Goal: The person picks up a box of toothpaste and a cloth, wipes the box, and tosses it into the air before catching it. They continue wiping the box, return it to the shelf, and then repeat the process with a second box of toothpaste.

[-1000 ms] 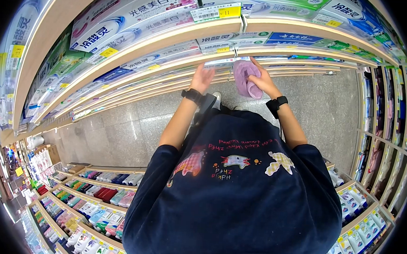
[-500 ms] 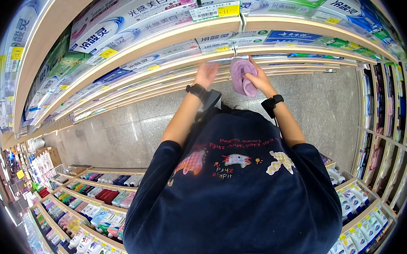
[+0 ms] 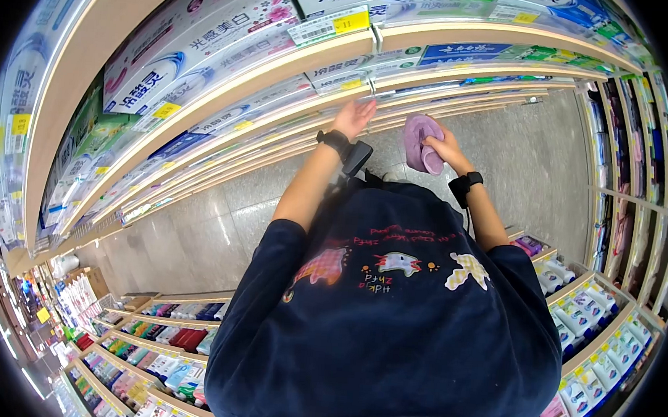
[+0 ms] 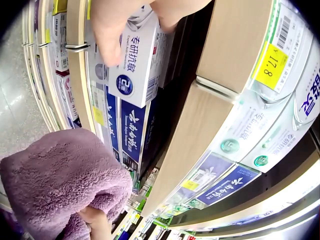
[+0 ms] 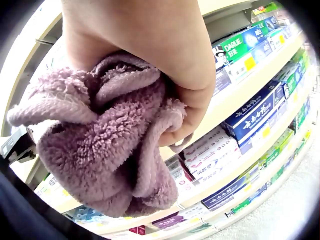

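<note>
My right hand (image 3: 446, 148) grips a bunched purple plush towel (image 3: 414, 141), with the thumb pressed into its folds. Up close in the right wrist view, the towel (image 5: 107, 145) hangs in soft loops below the curled fingers. My left hand (image 3: 353, 119) is held at the shelf fronts with its fingers extended. From the left wrist, the left fingers (image 4: 107, 35) overlap a white toothpaste box (image 4: 134, 65) on a shelf. Blue toothpaste boxes (image 4: 131, 132) stand beside that white one. Both wrists carry black straps with devices.
Tiered wooden shelves (image 3: 466, 41) of boxed toothpaste with yellow price tags curve across the front. Grey floor tiles (image 3: 187, 238) lie below. Behind are racks of bottles (image 3: 188, 341), and to the right a side rack (image 3: 628, 150) of packaged goods.
The right hand has moved right and slightly back from the shelves with the towel. The left hand has shifted a little right along the shelf fronts. The view has turned slightly.
</note>
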A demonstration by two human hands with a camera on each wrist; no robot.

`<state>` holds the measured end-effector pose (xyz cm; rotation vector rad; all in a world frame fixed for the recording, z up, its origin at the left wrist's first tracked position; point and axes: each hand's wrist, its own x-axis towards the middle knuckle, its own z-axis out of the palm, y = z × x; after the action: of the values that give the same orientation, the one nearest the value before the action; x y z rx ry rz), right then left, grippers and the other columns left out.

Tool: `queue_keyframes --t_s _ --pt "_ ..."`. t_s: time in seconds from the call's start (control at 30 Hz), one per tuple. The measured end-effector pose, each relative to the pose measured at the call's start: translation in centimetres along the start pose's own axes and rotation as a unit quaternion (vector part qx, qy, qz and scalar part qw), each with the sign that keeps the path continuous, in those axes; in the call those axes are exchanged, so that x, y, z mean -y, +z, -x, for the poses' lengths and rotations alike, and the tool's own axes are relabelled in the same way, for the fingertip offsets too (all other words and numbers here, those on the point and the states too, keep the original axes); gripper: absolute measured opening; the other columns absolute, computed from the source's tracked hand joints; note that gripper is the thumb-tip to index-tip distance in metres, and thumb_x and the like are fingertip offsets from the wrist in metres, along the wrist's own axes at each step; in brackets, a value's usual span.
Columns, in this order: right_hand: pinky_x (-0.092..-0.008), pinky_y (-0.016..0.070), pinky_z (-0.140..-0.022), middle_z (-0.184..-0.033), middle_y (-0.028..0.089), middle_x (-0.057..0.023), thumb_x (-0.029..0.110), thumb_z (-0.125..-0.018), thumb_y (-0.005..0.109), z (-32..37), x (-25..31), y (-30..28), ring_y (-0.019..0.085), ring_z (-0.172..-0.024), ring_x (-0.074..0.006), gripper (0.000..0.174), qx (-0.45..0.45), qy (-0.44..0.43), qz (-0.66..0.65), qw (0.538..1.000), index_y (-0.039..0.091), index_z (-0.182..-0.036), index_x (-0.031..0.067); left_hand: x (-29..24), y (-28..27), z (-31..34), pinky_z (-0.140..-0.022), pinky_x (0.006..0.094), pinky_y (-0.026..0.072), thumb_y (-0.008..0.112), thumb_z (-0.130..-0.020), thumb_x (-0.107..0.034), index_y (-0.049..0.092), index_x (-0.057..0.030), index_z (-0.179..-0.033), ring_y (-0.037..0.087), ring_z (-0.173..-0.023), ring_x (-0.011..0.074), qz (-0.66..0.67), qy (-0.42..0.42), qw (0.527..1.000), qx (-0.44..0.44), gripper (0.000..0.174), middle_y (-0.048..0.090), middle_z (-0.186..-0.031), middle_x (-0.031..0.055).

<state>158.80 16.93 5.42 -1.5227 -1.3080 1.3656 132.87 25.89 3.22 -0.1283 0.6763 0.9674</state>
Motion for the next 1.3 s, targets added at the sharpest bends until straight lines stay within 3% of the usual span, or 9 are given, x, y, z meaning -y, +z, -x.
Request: queue_keyframes --t_s 0.1,0.23,0.37,0.53,0.73,0.97,1.03,1.27,1.3 --pt "-0.0315 0.0403 -0.091 -0.115 0.056 -0.0171 0.015 -0.066 0.063 1.6 0.5 -0.8 0.053 -0.107 -0.0239 0.061 -0.018 0.01 -0.004 1.0 0.047 -0.123 -0.0005 0.3 -0.9 -1.8 -0.099 0.044 0.0373 0.027 -0.096 -0.017 0.016 0.0121 -0.128 0.039 -0.12 0.0341 -0.044 0.026 0.999 -0.015 0.045 0.032 -0.13 0.0261" --pt "-0.0318 0.0414 -0.089 -0.114 0.056 -0.0166 0.017 -0.065 0.064 3.2 -1.1 -1.4 0.054 -0.105 -0.0242 0.059 -0.055 0.052 0.01 0.997 0.049 -0.12 -0.0003 0.0 -0.1 -1.9 -0.098 0.0423 0.038 0.028 -0.095 -0.018 0.02 0.0118 -0.127 0.04 -0.12 0.0329 -0.065 0.013 0.998 0.006 0.044 0.035 -0.128 0.0249" --pt "-0.0319 0.042 -0.089 -0.113 0.057 -0.0157 0.018 -0.066 0.064 4.1 -2.4 -1.5 0.054 -0.104 -0.0238 0.06 -0.076 0.068 0.0 0.995 0.048 -0.12 0.0004 -0.8 1.4 -1.4 -0.1 0.0431 0.0364 0.03 -0.095 -0.02 0.024 0.0111 -0.126 0.039 -0.12 0.0338 -0.072 -0.006 0.997 -0.032 0.044 0.038 -0.127 0.0256" --pt "-0.0321 0.042 -0.089 -0.112 0.058 -0.0153 0.018 -0.066 0.064 5.0 -2.2 -1.4 0.054 -0.103 -0.0233 0.06 -0.083 0.091 -0.03 0.992 0.048 -0.121 0.0009 -1.3 1.5 -1.0 -0.103 0.0457 0.0326 0.04 -0.094 -0.027 0.021 0.0087 -0.129 0.037 -0.121 0.0373 -0.031 -0.036 0.998 -0.03 0.054 0.031 -0.131 0.0267" --pt "-0.0329 0.0423 -0.089 -0.111 0.058 -0.0167 0.02 -0.066 0.064 4.9 -2.9 -1.3 0.055 -0.103 -0.0258 0.058 -0.086 0.1 -0.003 0.991 0.049 -0.119 0.001 -1.9 0.5 -1.8 -0.103 0.0471 0.0326 0.041 -0.094 -0.03 0.017 0.0082 -0.13 0.034 -0.123 0.0376 -0.131 -0.033 0.99 0.036 0.058 0.027 -0.133 0.0276" --pt "-0.034 0.0426 -0.088 -0.11 0.058 -0.0179 0.025 -0.066 0.064 4.2 -3.9 -1.4 0.055 -0.103 -0.0279 0.057 -0.094 0.097 -0.004 0.991 0.052 -0.116 0.0013 -2.3 0.3 -1.7 -0.104 0.0468 0.0317 0.039 -0.095 -0.028 0.018 0.0079 -0.13 0.033 -0.124 0.0377 -0.098 -0.062 0.993 0.011 0.054 0.025 -0.133 0.0282" --pt "-0.0282 0.046 -0.078 -0.098 0.062 -0.0101 0.016 -0.068 0.061 4.1 -3.9 -1.4 0.058 -0.087 -0.0173 0.052 -0.104 0.079 0.004 0.991 0.052 -0.117 -0.0001 -2.4 0.1 -1.6 -0.104 0.0474 0.0313 0.039 -0.095 -0.027 0.018 0.0081 -0.129 0.032 -0.124 0.0377 -0.143 -0.055 0.986 0.064 0.053 0.025 -0.133 0.0293" --pt "-0.028 0.0457 -0.078 -0.098 0.062 -0.0099 0.014 -0.068 0.061 4.3 -3.6 -1.3 0.058 -0.087 -0.0167 0.052 -0.101 0.078 -0.036 0.991 0.052 -0.116 -0.0001 -2.4 0.9 -1.1 -0.103 0.0468 0.0337 0.039 -0.095 -0.026 0.021 0.0076 -0.128 0.035 -0.122 0.0377 -0.125 -0.057 0.99 0.031 0.05 0.027 -0.132 0.0301" --pt "-0.0298 0.045 -0.081 -0.102 0.061 -0.0128 0.017 -0.066 0.062 4.4 -3.5 -1.4 0.057 -0.093 -0.02 0.053 -0.099 0.087 -0.04 0.991 0.053 -0.116 0.0003 -2.4 1.0 -0.9 -0.102 0.0468 0.0342 0.039 -0.094 -0.025 0.022 0.0077 -0.128 0.036 -0.122 0.0376 -0.136 -0.052 0.989 0.033 0.05 0.027 -0.132 0.03"
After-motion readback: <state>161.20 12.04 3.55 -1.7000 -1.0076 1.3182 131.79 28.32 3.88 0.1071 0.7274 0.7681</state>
